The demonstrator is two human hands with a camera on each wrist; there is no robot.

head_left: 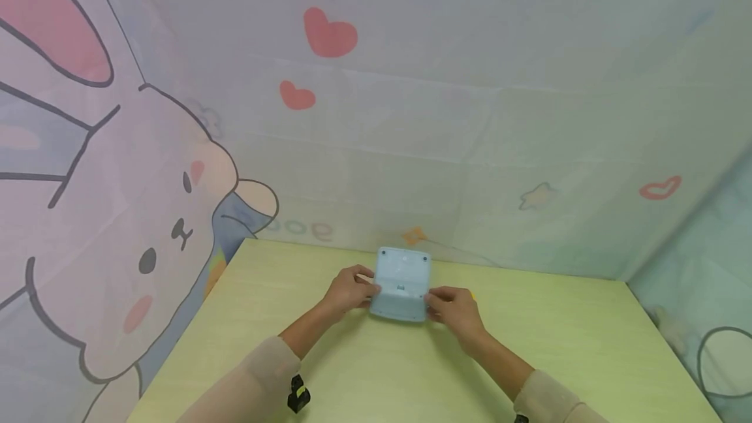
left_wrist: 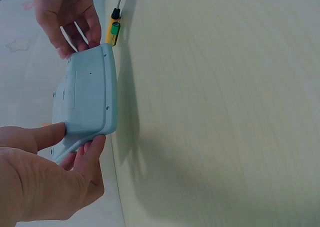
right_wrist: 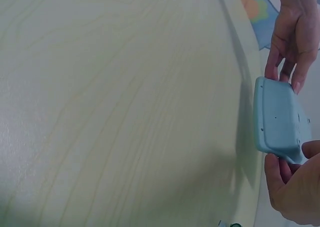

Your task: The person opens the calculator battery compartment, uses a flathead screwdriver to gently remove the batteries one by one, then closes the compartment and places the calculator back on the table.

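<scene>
A light blue plastic device [head_left: 402,284] is held up by both hands above the table, its underside facing the head view. That underside has a stepped shape, small screw holes, dark round feet near the top corners and a small latch in the middle. My left hand [head_left: 351,290] grips the left edge, thumb on the underside and fingers behind. On the opposite edge, my right hand [head_left: 457,313] pinches it in the same way. In the left wrist view, the device [left_wrist: 87,94] tilts between the two hands; its front face is hidden.
Beyond the right hand, a screwdriver with a yellow handle [left_wrist: 113,26] lies on the pale yellow-green table [head_left: 564,344], with a green battery [left_wrist: 115,33] beside it. A printed cloth [head_left: 446,116] with a rabbit and hearts hangs behind the table's far edge.
</scene>
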